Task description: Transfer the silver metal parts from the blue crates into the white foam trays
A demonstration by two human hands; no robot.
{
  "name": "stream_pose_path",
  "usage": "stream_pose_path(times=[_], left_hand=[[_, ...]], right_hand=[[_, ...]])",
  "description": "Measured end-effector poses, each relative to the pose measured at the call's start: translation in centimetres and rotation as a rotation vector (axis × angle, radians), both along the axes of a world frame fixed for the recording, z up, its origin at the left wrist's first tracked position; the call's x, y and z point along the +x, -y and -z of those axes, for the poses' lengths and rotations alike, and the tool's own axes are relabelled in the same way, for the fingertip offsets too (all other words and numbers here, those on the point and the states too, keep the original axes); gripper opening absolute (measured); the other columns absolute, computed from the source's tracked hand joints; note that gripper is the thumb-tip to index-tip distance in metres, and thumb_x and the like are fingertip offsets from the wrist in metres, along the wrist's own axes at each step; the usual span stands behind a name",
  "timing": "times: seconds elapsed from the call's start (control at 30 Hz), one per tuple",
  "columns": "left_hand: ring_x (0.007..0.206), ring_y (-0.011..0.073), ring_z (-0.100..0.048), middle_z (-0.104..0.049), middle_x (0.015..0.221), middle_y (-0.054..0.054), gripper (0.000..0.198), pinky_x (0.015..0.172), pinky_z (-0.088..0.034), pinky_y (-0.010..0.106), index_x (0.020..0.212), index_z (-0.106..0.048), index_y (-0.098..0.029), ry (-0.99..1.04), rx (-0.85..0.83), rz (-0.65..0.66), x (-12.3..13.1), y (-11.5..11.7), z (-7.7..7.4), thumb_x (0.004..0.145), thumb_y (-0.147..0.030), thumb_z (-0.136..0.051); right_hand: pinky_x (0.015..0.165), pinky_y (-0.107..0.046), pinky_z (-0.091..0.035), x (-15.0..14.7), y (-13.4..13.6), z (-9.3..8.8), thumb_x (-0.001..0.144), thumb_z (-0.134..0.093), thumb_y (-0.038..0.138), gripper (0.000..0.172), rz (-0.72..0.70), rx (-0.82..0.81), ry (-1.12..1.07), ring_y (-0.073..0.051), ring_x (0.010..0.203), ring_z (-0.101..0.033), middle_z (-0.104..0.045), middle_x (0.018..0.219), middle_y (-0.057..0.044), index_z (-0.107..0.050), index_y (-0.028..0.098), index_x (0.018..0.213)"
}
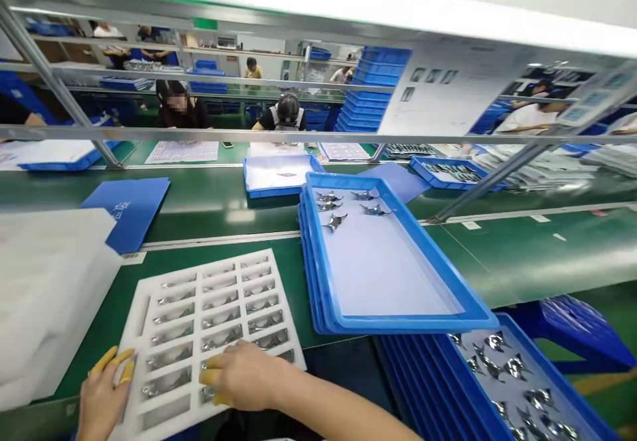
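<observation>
1. Yellow finger covers [110,363] are on both hands.
2. The left hand [103,398] is open at 7 o'clock, and it rests on the edge of a white foam tray [199,284].
3. The right hand [243,378] curves down over shiny metal pieces [219,339] in the foam tray's little pockets. I cannot tell if it is holding one.
4. A stack of blue trays [383,255] is at the middle of the view, on the green desk [522,262]. More metal pieces [333,222] lie in its top tray.
5. Another blue stack [448,388] with metal pieces [512,368] is at 4 o'clock, under the first stack's corner.
6. That corner hangs past the desk edge. A bump could tip the stack and drop the pieces.
7. A rough grab could bend a piece or tear the foam.
</observation>
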State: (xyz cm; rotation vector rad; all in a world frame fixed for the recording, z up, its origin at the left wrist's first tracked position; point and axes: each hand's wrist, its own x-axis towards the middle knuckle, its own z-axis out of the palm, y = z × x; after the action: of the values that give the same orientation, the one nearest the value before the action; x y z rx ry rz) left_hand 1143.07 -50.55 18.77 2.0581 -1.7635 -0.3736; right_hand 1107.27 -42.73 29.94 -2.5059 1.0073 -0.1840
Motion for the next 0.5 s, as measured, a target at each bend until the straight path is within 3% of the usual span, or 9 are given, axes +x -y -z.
stream_pose_path(times=[0.07,0.13,0.2,0.27,0.37,0.43,0.5], left_hand=[[0.097,0.0327,-0.064,-0.066,0.126,0.008,0.033,0.09,-0.055,0.054,0.094,-0.071,-0.025,-0.031,-0.034,0.117,-4.9,2.6,-3.5,0.074,-0.045,-0.053],[0.113,0.0305,-0.06,-0.061,0.134,0.006,0.041,0.098,-0.053,0.049,0.11,-0.069,-0.028,-0.1,-0.11,0.25,-12.2,4.9,-7.5,0.08,-0.048,-0.051],[0.123,0.0297,-0.054,-0.059,0.133,0.007,0.039,0.108,-0.046,0.049,0.11,-0.069,-0.026,-0.192,-0.231,0.42,-21.3,6.4,-11.3,0.084,-0.047,-0.05],[0.123,0.0295,-0.053,-0.06,0.131,0.008,0.029,0.111,-0.04,0.052,0.103,-0.071,-0.026,-0.268,-0.346,0.586,-30.9,7.0,-14.3,0.086,-0.041,-0.052],[0.126,0.0289,-0.049,-0.06,0.133,0.01,0.018,0.11,-0.04,0.051,0.09,-0.073,-0.023,-0.289,-0.349,0.826,-44.0,6.7,-16.4,0.088,-0.028,-0.055],[0.128,0.0315,-0.046,-0.059,0.134,0.012,0.013,0.107,-0.04,0.052,0.083,-0.072,-0.021,-0.247,-0.28,0.888,-50.9,6.5,-16.4,0.086,-0.025,-0.06],[0.129,0.0359,-0.043,-0.059,0.133,0.015,0.009,0.105,-0.039,0.056,0.079,-0.072,-0.019,-0.187,-0.197,0.877,-56.0,6.6,-15.6,0.082,-0.024,-0.066]], right_hand=[[0.081,-0.028,-0.049,-8.1,-1.1,-4.0,0.097,-0.053,0.041,0.025,0.057,-0.026,0.048,-0.017,0.092,-0.064,-0.072,0.105,-0.001,-0.065,0.028,0.115],[0.08,-0.025,-0.046,-17.2,-1.5,-7.0,0.098,-0.05,0.032,0.023,0.317,-0.065,-0.051,-0.015,0.091,-0.064,-0.073,0.097,-0.002,-0.068,0.026,0.112],[0.082,-0.025,-0.045,-26.6,-1.0,-8.5,0.099,-0.049,0.028,0.026,0.635,-0.129,-0.247,-0.017,0.095,-0.064,-0.074,0.098,-0.005,-0.07,0.023,0.113],[0.081,-0.026,-0.044,-35.2,0.1,-9.0,0.097,-0.05,0.024,0.026,0.853,-0.17,-0.503,-0.019,0.097,-0.063,-0.073,0.097,-0.007,-0.072,0.021,0.11],[0.081,-0.032,-0.043,-44.7,2.5,-8.4,0.095,-0.048,0.019,0.028,0.97,-0.239,-0.712,-0.024,0.101,-0.06,-0.071,0.102,-0.014,-0.073,0.016,0.107],[0.079,-0.037,-0.043,-48.6,4.1,-7.6,0.094,-0.045,0.014,0.03,0.955,-0.278,-0.745,-0.029,0.104,-0.058,-0.07,0.104,-0.019,-0.073,0.012,0.103],[0.078,-0.041,-0.043,-51.3,5.4,-6.7,0.093,-0.042,0.009,0.033,0.924,-0.311,-0.76,-0.033,0.107,-0.056,-0.068,0.105,-0.022,-0.073,0.011,0.099]])
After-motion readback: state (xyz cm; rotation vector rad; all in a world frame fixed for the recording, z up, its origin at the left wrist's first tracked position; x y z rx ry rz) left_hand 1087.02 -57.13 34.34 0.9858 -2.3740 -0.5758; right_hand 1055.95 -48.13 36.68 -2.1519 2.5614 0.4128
